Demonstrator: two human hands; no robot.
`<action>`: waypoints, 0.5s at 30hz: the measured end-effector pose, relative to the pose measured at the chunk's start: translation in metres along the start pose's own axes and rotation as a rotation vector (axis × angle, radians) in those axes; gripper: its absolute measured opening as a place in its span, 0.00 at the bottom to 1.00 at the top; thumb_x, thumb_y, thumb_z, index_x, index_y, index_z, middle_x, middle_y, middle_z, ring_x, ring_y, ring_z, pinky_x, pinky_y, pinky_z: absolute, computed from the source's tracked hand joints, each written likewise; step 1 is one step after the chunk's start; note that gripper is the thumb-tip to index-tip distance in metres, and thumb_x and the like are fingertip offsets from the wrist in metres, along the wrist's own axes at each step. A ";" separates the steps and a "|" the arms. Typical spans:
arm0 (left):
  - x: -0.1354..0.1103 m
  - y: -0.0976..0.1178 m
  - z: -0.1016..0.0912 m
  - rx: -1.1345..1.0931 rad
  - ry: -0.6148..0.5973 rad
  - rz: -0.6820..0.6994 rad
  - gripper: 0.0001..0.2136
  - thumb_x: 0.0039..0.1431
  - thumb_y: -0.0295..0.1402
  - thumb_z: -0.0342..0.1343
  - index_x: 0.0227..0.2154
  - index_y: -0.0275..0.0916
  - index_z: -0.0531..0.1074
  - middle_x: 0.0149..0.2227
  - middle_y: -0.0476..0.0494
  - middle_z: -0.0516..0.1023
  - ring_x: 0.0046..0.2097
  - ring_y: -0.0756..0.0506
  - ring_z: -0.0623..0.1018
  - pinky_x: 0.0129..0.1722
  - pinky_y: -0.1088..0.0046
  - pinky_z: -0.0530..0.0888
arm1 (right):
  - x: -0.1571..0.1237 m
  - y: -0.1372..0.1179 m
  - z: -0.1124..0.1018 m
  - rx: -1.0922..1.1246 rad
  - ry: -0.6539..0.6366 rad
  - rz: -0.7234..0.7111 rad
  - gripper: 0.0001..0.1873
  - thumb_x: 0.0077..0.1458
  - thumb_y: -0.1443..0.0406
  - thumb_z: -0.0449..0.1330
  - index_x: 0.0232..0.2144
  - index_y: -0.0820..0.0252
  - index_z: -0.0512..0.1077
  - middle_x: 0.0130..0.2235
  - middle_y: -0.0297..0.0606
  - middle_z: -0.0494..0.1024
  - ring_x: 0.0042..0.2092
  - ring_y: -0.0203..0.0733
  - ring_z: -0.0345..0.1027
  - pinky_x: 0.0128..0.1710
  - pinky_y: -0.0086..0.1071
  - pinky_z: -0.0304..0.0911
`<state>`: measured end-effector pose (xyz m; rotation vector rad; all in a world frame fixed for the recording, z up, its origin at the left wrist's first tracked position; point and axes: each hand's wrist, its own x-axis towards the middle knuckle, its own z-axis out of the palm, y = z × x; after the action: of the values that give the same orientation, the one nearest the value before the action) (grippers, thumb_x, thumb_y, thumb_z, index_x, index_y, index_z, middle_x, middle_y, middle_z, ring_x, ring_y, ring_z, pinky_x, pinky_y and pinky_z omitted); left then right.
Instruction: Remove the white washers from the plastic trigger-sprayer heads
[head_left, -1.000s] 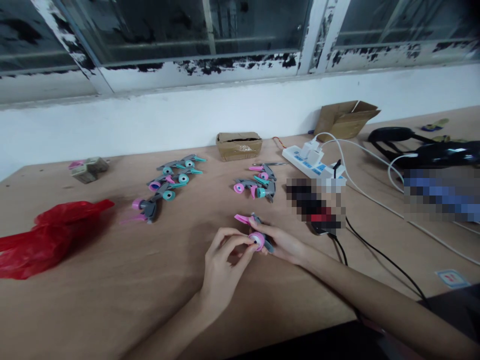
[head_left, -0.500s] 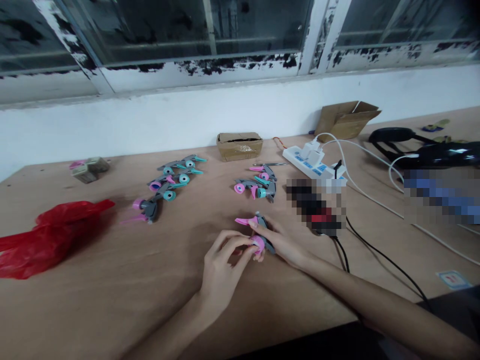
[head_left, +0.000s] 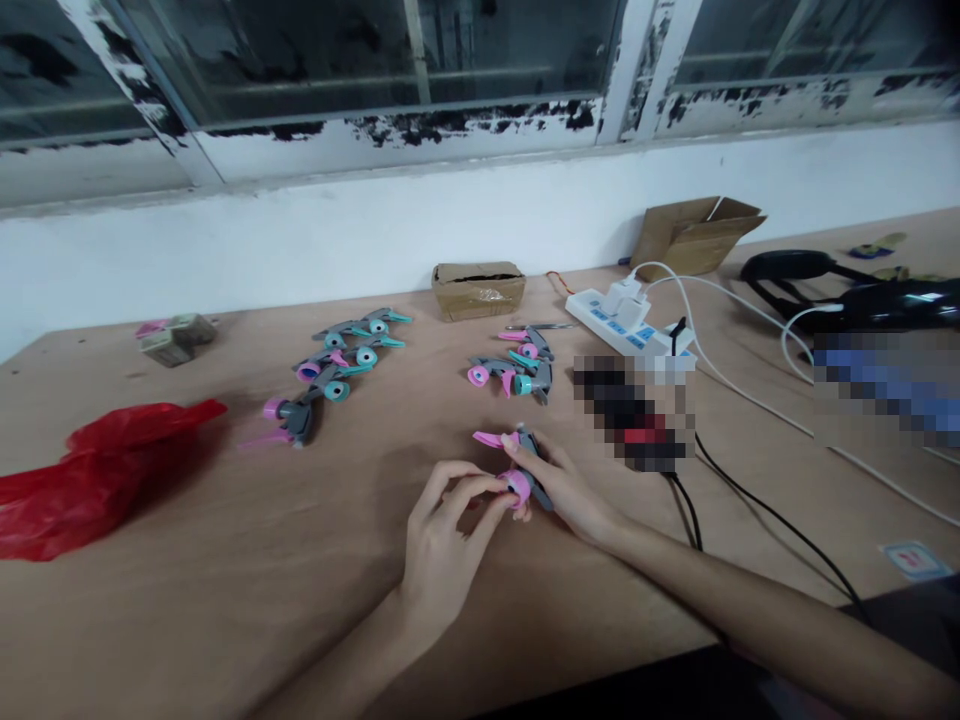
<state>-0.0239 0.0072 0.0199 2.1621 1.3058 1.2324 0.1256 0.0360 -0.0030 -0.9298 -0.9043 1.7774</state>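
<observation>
In the head view, my right hand (head_left: 574,492) wraps round the grey body of a trigger sprayer head (head_left: 538,484), its thumb by the pink trigger. The sprayer head's round pink collar faces left toward me. My left hand (head_left: 442,535) is closed, thumb and fingertips pinched at the collar's opening; whether they hold a small part there is hidden. Beyond my hands lies a small group of similar heads (head_left: 487,373) with pink and teal parts. Several more heads (head_left: 337,375) lie in a row to the left.
A red plastic bag (head_left: 105,480) lies at the left, with small blocks (head_left: 176,340) behind it. A cardboard box (head_left: 480,294) stands by the wall. To the right are a white power strip (head_left: 626,328), an open carton (head_left: 694,238), cables and a blurred dark object (head_left: 630,412).
My hands and the sprayer head stay almost in place. The fingertips of my left hand have shifted slightly at the pink collar, where a dark spot now shows.
</observation>
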 end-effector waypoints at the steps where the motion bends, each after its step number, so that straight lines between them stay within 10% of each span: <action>1: 0.000 0.000 0.000 0.000 -0.002 -0.001 0.02 0.56 0.30 0.56 0.31 0.41 0.74 0.36 0.48 0.70 0.34 0.51 0.75 0.34 0.75 0.75 | 0.000 0.000 0.001 -0.021 0.022 -0.017 0.17 0.52 0.52 0.59 0.35 0.56 0.64 0.21 0.26 0.67 0.18 0.31 0.62 0.17 0.25 0.60; 15: 0.000 -0.002 0.005 0.058 0.008 0.059 0.04 0.58 0.29 0.55 0.32 0.41 0.74 0.35 0.48 0.71 0.34 0.50 0.75 0.33 0.73 0.73 | -0.001 0.001 0.003 -0.120 0.084 -0.020 0.19 0.53 0.50 0.57 0.35 0.58 0.62 0.18 0.26 0.68 0.16 0.32 0.63 0.13 0.23 0.60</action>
<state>-0.0214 0.0084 0.0159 2.2531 1.3059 1.2414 0.1231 0.0343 -0.0025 -1.0598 -0.9712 1.6692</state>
